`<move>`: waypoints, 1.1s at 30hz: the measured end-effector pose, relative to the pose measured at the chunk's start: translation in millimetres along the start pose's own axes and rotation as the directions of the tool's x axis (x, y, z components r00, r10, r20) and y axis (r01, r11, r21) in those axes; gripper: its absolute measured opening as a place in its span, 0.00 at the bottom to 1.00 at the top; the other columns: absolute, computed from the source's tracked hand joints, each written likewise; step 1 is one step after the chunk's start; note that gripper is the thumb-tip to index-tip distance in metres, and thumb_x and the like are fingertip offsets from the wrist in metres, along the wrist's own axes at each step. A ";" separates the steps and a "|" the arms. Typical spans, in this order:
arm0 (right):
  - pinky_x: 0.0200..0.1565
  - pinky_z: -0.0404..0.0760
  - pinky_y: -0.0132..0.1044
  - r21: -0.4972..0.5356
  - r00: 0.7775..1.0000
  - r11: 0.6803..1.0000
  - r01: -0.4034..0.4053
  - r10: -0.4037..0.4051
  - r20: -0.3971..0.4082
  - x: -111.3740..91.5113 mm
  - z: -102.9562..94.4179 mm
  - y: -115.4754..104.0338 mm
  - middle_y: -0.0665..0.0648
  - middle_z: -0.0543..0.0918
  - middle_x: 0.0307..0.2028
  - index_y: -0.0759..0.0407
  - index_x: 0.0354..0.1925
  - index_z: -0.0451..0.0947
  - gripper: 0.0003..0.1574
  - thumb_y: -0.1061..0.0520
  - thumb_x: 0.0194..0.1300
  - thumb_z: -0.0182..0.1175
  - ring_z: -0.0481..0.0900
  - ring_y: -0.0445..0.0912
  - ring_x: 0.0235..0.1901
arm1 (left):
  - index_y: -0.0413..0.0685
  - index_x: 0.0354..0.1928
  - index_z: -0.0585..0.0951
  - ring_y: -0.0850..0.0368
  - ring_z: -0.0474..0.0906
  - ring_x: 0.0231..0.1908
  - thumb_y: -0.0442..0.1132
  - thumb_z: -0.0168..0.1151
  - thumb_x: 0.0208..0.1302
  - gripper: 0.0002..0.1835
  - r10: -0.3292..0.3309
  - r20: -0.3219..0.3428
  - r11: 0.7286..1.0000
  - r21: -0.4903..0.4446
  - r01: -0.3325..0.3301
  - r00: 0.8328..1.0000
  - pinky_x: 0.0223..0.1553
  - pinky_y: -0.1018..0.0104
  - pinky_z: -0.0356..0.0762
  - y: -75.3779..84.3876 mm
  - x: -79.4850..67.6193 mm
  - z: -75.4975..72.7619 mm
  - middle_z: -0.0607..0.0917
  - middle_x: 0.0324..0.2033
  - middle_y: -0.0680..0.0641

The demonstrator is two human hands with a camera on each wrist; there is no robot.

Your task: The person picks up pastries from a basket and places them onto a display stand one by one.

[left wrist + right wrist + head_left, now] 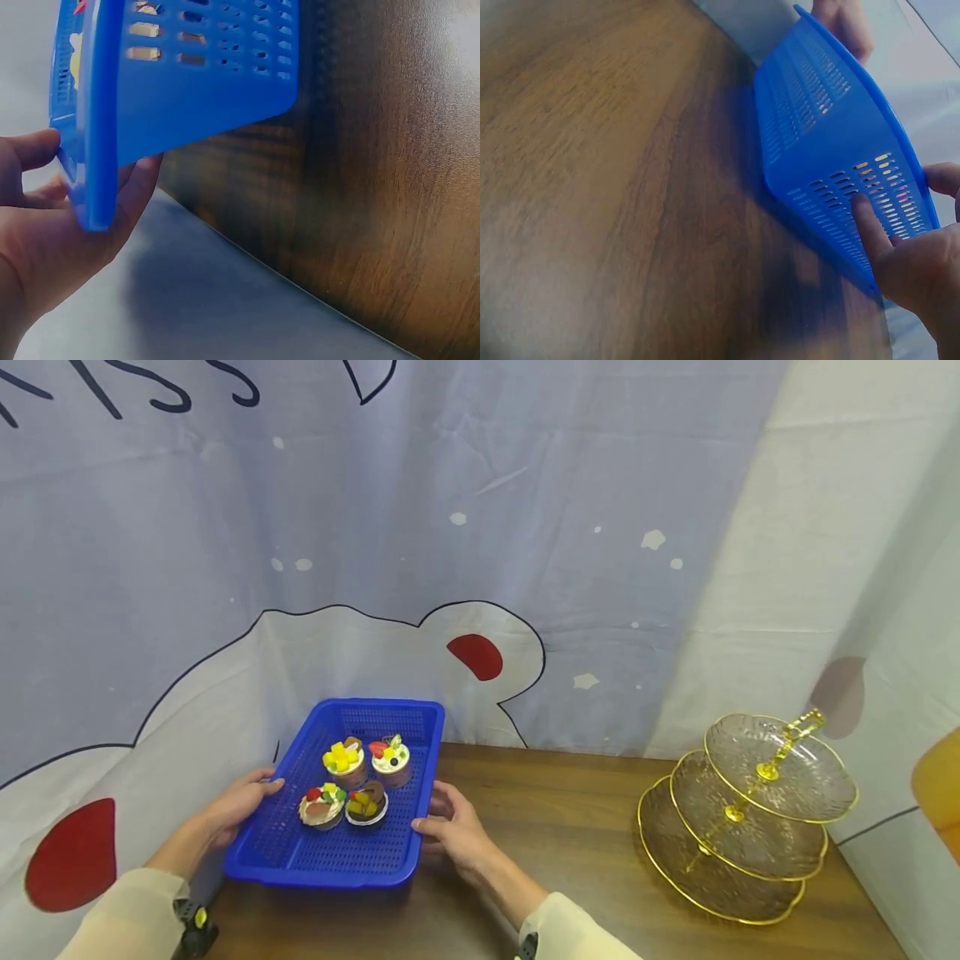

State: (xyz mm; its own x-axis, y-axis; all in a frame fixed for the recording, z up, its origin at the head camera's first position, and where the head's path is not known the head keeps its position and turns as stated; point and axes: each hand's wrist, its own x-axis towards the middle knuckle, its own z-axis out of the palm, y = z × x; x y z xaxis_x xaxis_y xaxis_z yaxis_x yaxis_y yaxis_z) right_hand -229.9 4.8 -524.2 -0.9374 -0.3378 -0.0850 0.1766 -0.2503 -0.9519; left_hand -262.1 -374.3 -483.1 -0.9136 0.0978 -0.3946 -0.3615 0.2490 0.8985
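Gripping basket (322,853) by both long rims with left hand (243,806) and right hand (453,831), over left part of table (555,827). Probably light, stiff plastic; best held mid-rim, kept level to avoid sliding cakes (354,775).

Head view: left grip (240,807) partly hidden by blue basket (318,875); lettering (96,389) cut by top edge, orange shape (942,781) by right edge. Left wrist view: basket cut at top, cupcakes (75,60) mostly hidden behind its wall.
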 end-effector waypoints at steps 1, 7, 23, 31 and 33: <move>0.50 0.88 0.58 0.001 1.000 1.000 0.001 -0.001 0.002 0.7 0.1 -0.9 0.65 0.80 0.62 0.64 0.77 0.63 0.43 0.70 0.68 0.66 0.86 0.61 0.55 | 0.31 0.76 0.53 0.47 0.87 0.46 0.41 0.40 0.87 0.27 0.009 0.011 1.000 -0.004 -0.009 1.000 0.47 0.45 0.88 -0.1 -0.1 -1.0 0.85 0.51 0.38; 0.49 0.88 0.58 -0.020 1.000 1.000 0.001 0.000 0.027 -6.2 -5.9 -14.2 0.64 0.81 0.61 0.65 0.76 0.64 0.44 0.70 0.66 0.67 0.87 0.55 0.51 | 0.29 0.71 0.54 0.43 0.87 0.48 0.39 0.44 0.85 0.25 0.023 0.060 1.000 -0.003 -0.023 0.998 0.49 0.43 0.87 0.5 -11.4 2.0 0.85 0.52 0.36; 0.49 0.87 0.53 -0.101 0.999 0.995 -0.008 0.013 0.042 -70.6 -81.5 -45.3 0.74 0.70 0.71 0.64 0.79 0.59 0.48 0.66 0.66 0.65 0.81 0.60 0.59 | 0.37 0.59 0.66 0.43 0.87 0.48 0.40 0.56 0.80 0.17 0.080 0.110 0.997 -0.014 -0.079 0.991 0.45 0.47 0.88 22.3 -35.2 80.5 0.84 0.51 0.37; 0.50 0.87 0.50 -0.122 1.000 0.992 0.008 -0.006 0.016 -106.7 -119.5 -54.3 0.74 0.70 0.71 0.65 0.80 0.55 0.49 0.68 0.67 0.63 0.82 0.58 0.58 | 0.34 0.60 0.66 0.43 0.87 0.47 0.39 0.55 0.81 0.17 0.126 0.113 0.991 -0.049 -0.121 0.986 0.45 0.46 0.89 31.0 -34.0 130.6 0.82 0.53 0.34; 0.51 0.87 0.51 -0.125 1.000 0.992 0.008 -0.005 0.022 -114.9 -129.0 -56.1 0.74 0.70 0.71 0.64 0.81 0.53 0.49 0.68 0.68 0.63 0.82 0.58 0.58 | 0.33 0.60 0.67 0.43 0.87 0.47 0.38 0.55 0.81 0.17 0.137 0.113 0.990 -0.049 -0.132 0.984 0.45 0.45 0.89 33.9 -35.2 141.7 0.82 0.53 0.33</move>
State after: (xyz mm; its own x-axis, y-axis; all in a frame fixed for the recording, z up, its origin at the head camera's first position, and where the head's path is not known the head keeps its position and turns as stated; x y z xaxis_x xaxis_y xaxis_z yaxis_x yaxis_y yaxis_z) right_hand -170.8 174.7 -498.9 -0.9316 -0.3560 -0.0736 0.1303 -0.1381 -0.9818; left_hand -215.8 -232.8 -466.0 -0.9276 0.2389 -0.2872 -0.2465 0.1862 0.9511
